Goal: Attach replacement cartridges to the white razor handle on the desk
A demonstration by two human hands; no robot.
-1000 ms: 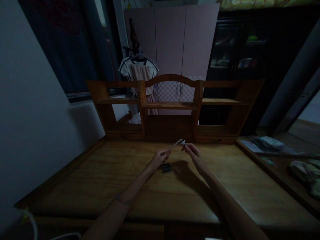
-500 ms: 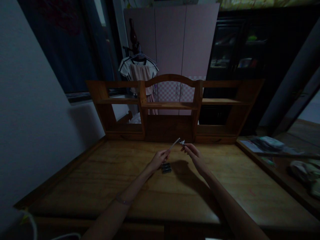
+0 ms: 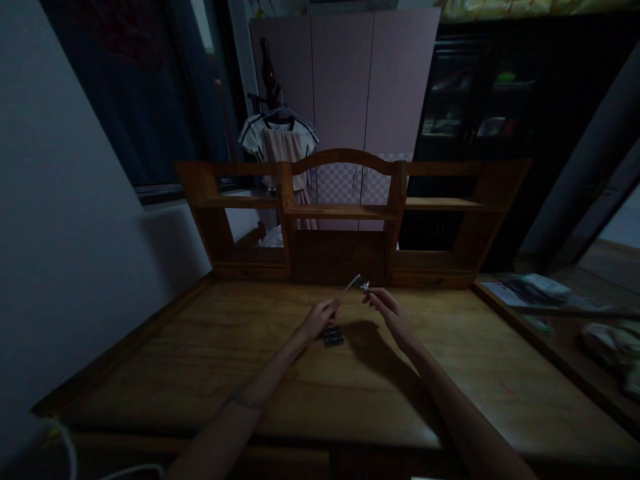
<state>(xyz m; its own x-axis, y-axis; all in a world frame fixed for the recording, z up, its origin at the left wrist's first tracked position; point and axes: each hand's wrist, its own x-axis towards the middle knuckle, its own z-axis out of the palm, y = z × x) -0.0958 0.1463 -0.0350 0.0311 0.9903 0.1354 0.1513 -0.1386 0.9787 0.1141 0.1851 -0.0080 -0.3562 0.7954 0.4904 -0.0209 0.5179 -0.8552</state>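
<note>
My left hand [image 3: 320,316] is closed around the lower end of a thin pale stick [image 3: 351,287], which points up and to the right. My right hand [image 3: 389,309] pinches a small shiny silver piece [image 3: 365,287] close to the stick's tip; its exact kind is too small to make out, and whether the two touch I cannot tell. Just below my left hand, several small dark cylinders [image 3: 333,337], looking like batteries, lie side by side on the wooden desk [image 3: 240,353]. Both hands are held above the desktop.
A wooden shelf unit [image 3: 341,211] stands along the desk's back edge. To the right, papers and a plastic-wrapped item [image 3: 546,287] lie beyond the desk's raised rim. A wall [image 3: 65,267] borders the left side. White cable [image 3: 69,443] shows at lower left.
The view has shifted very slightly. Both hands keep nearly the same pose, with the stick and the silver piece still held close together.
</note>
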